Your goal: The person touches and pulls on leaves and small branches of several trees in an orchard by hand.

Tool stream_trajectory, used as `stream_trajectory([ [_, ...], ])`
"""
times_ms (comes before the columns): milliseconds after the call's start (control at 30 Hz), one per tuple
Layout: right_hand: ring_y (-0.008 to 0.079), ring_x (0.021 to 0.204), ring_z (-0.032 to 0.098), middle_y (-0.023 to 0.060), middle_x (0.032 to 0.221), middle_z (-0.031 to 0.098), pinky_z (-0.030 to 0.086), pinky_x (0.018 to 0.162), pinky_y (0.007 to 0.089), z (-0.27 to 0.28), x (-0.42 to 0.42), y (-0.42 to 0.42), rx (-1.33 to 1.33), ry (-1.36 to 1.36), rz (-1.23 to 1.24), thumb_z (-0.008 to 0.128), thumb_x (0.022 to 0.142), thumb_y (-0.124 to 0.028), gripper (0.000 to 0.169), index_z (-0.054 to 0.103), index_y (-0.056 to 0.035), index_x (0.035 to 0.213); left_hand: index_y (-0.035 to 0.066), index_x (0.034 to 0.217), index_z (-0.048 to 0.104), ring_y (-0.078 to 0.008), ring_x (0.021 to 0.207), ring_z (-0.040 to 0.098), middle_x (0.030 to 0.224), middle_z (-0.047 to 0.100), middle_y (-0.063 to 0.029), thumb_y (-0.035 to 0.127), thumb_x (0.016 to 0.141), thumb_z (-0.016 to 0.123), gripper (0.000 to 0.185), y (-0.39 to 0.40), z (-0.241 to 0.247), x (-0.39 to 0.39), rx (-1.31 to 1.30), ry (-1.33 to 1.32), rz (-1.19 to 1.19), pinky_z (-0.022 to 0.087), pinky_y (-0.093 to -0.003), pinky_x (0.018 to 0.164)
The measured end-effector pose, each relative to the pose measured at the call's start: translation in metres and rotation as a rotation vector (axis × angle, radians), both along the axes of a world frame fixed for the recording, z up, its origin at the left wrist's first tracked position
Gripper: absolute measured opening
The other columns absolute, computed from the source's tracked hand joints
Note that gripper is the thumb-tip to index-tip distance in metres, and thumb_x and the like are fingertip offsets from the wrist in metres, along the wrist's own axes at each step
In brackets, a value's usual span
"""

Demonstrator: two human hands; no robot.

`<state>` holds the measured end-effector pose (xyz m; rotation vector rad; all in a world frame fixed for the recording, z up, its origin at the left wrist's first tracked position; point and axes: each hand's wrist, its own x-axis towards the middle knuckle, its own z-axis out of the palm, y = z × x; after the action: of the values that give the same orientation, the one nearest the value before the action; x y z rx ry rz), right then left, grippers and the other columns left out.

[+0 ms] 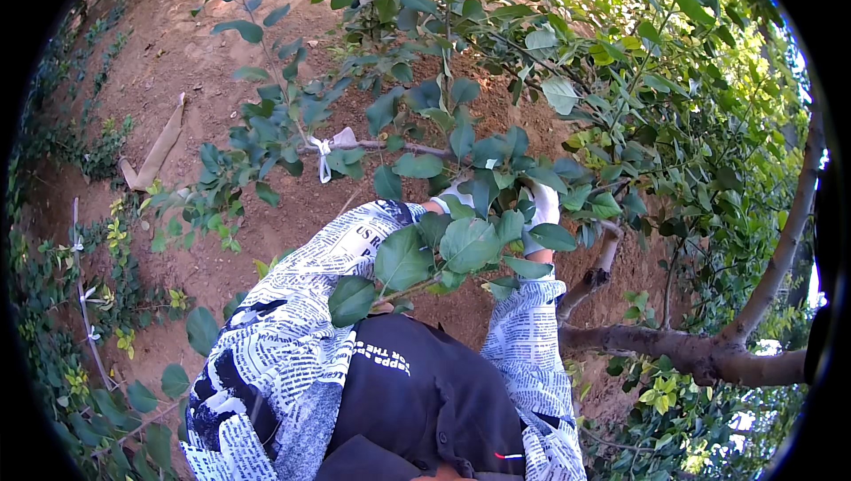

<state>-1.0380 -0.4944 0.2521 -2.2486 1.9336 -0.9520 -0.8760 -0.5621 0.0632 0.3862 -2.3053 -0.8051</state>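
Note:
My left hand [456, 195], in a whitish glove, reaches into a leafy tree branch, and leaves cover most of its fingers. Close by on the right, my right hand [545, 204], also in a white glove, is among the same leaves. What either hand holds is hidden by foliage. Near them runs a thin, roughly level branch [425, 148]. A white strip tie [324, 158] is knotted around that branch to the left of my hands. Large green leaves [471, 244] hang over my wrists, between the camera and my hands.
A thick bare limb [645, 341] crosses at the right, with a stub [592, 281] rising from it. Dense foliage [718, 168] fills the right side. On the brown soil [219, 82] lies a bent tan strip [159, 145]. A stem with white ties [84, 295] stands at left.

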Motion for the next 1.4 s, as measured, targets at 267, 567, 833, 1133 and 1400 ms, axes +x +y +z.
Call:
stream_trajectory([
  [267, 0.0343, 0.094, 0.062, 0.0160, 0.096, 0.067, 0.046, 0.088, 0.0408, -0.019, -0.005, -0.014, 0.017, -0.141, -0.002, 0.061, 0.077, -0.016, 0.023, 0.068, -0.0048, 0.096, 0.009, 0.125, 0.056, -0.0318, 0.103, 0.061, 0.122, 0.060, -0.0149, 0.029, 0.090, 0.053, 0.040, 0.016, -0.033, 0.039, 0.219, -0.072, 0.047, 0.046, -0.0385, 0.090],
  [567, 0.0329, 0.092, 0.064, 0.0158, 0.094, 0.068, 0.048, 0.086, 0.0390, -0.032, -0.014, -0.005, -0.059, -0.057, -0.022, 0.063, 0.078, -0.018, 0.021, 0.069, -0.0046, 0.094, 0.009, 0.104, 0.068, -0.0270, 0.094, 0.064, 0.101, 0.067, -0.0120, 0.035, 0.089, 0.053, 0.034, 0.075, 0.133, 0.191, 0.709, -0.308, 0.382, 0.048, -0.0362, 0.084],
  [833, 0.0328, 0.092, 0.064, 0.0157, 0.094, 0.068, 0.048, 0.086, 0.0391, -0.030, -0.006, 0.000, -0.075, -0.068, -0.025, 0.063, 0.078, -0.018, 0.022, 0.068, -0.0045, 0.095, 0.009, 0.109, 0.064, -0.0299, 0.097, 0.062, 0.104, 0.065, -0.0140, 0.028, 0.088, 0.052, 0.031, 0.040, 0.113, 0.360, 0.356, -0.163, 1.329, 0.049, -0.0388, 0.085],
  [1133, 0.0326, 0.092, 0.063, 0.0155, 0.095, 0.068, 0.048, 0.086, 0.0391, -0.027, -0.017, 0.017, -0.072, -0.062, -0.075, 0.062, 0.079, -0.018, 0.022, 0.068, -0.0044, 0.096, 0.003, 0.126, 0.048, -0.0369, 0.109, 0.055, 0.135, 0.045, -0.0206, 0.024, 0.087, 0.052, 0.045, 0.085, 0.055, 0.270, 0.224, -0.204, 1.319, 0.046, -0.0425, 0.092],
  [1400, 0.0325, 0.092, 0.063, 0.0154, 0.095, 0.067, 0.048, 0.086, 0.0392, -0.032, -0.022, 0.022, -0.051, -0.059, -0.085, 0.062, 0.079, -0.018, 0.023, 0.067, -0.0043, 0.096, 0.005, 0.131, 0.048, -0.0230, 0.108, 0.058, 0.123, 0.059, -0.0103, 0.027, 0.094, 0.046, 0.043, 0.090, -0.036, 0.319, 1.595, 0.974, 1.218, 0.045, -0.0406, 0.092],
])
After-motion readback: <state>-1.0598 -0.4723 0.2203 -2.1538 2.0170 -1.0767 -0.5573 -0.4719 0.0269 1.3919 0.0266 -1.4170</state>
